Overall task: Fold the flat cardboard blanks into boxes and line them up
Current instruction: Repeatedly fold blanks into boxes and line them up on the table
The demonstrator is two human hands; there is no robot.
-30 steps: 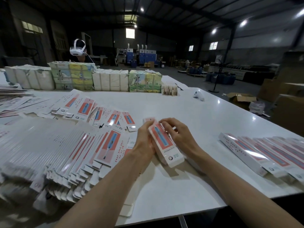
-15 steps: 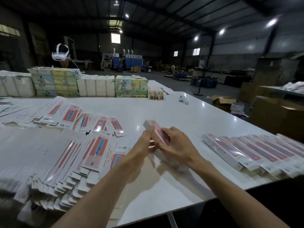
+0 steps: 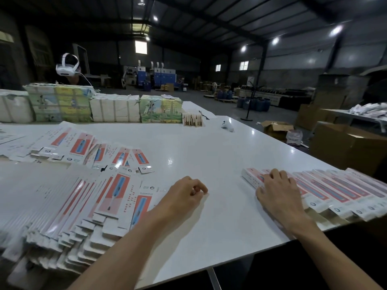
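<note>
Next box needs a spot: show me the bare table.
Bare: the glossy white table between the fanned red-and-white flat cardboard blanks and the row of folded boxes, back to the wrapped paper bundles. Crowded: both those sides.

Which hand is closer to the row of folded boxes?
Right. The right hand rests on the row of folded boxes at its left end; the left hand is apart, over the table to its left.
</note>
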